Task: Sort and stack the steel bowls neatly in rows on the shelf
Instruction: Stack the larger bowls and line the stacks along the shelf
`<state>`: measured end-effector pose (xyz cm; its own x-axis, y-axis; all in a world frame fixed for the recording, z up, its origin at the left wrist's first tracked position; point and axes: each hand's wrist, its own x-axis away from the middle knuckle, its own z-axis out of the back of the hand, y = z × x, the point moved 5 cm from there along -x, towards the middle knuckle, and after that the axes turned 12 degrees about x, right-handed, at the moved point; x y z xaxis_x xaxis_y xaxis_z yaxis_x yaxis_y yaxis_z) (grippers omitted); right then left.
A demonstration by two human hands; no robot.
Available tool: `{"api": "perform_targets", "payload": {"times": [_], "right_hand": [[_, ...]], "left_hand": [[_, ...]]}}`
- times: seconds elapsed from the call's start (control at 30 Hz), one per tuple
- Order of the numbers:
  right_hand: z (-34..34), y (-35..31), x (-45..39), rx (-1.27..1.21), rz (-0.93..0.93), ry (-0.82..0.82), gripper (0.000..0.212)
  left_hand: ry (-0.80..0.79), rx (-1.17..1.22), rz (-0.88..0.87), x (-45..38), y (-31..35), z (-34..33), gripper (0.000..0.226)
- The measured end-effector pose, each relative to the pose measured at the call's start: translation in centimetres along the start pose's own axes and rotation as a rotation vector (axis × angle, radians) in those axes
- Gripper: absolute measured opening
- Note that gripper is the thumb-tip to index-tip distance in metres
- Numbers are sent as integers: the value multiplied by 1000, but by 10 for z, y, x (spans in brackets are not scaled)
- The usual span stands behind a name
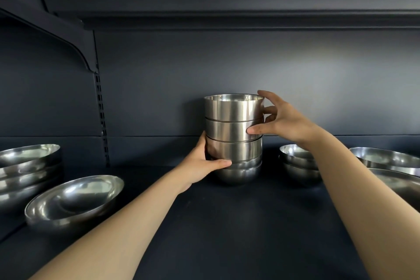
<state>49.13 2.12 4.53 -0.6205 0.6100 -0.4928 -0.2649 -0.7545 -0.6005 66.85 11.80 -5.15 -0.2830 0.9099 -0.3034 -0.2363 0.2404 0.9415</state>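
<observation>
A tall stack of several steel bowls (234,134) stands upright near the back of the dark shelf (204,223). My left hand (202,163) grips the stack low on its left side, thumb across the front. My right hand (281,118) holds the upper right side, thumb on the second bowl and fingers around the top bowl's rim. To the right of the stack sits a short stack of small steel bowls (297,163), partly hidden by my right forearm.
A wide shallow bowl (72,200) lies front left, with a stack of wide bowls (27,166) behind it at the left edge. Large wide bowls (391,166) sit at the far right. An upper shelf and its bracket (75,36) hang overhead.
</observation>
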Motion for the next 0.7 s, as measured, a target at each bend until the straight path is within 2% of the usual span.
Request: {"api": "perform_targets", "payload": {"times": [0.3, 0.43, 0.6, 0.7], "right_hand": [[3, -9, 1, 5, 37, 25, 102], [6, -17, 5, -14, 56, 43, 111], [18, -35, 11, -22, 86, 73, 113], [31, -46, 24, -4, 90, 80, 115]], "left_hand": [[25, 26, -45, 1, 3, 2, 99], [30, 58, -87, 3, 11, 6, 97], [29, 14, -134, 19, 43, 9, 85], [41, -17, -145, 32, 64, 6, 86]]}}
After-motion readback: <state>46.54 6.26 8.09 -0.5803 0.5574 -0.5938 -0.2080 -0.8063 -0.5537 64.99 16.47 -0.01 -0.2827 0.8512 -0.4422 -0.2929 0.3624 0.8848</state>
